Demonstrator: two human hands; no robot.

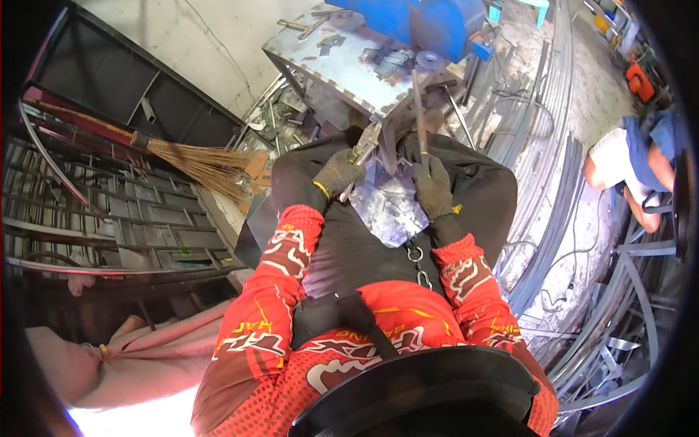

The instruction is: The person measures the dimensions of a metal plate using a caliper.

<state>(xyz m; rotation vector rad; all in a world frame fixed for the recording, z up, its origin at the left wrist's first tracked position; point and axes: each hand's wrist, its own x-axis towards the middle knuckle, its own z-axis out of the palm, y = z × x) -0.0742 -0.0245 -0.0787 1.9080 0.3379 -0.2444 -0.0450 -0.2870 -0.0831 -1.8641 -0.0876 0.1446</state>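
My left hand point(339, 175), in a dark glove with a yellow cuff edge, is closed around metal locking pliers point(366, 143). My right hand point(432, 186), also gloved, grips a long thin rod-like tool point(419, 109) that points away from me. Between the hands, dark metal pieces point(389, 146) stand near the jaws of the pliers; their exact shape is hard to make out. Below them lies a bright, whitish surface point(393, 211) between my knees. A short chain point(419, 266) hangs near my lap.
Ahead stands a metal table point(342, 69) with small metal plates and a disc point(428, 60). A broom point(196, 160) and metal frames are on the left. Long metal bars point(550, 167) lie on the right, beyond them a seated person point(626, 160). Curved metal strips lie lower right.
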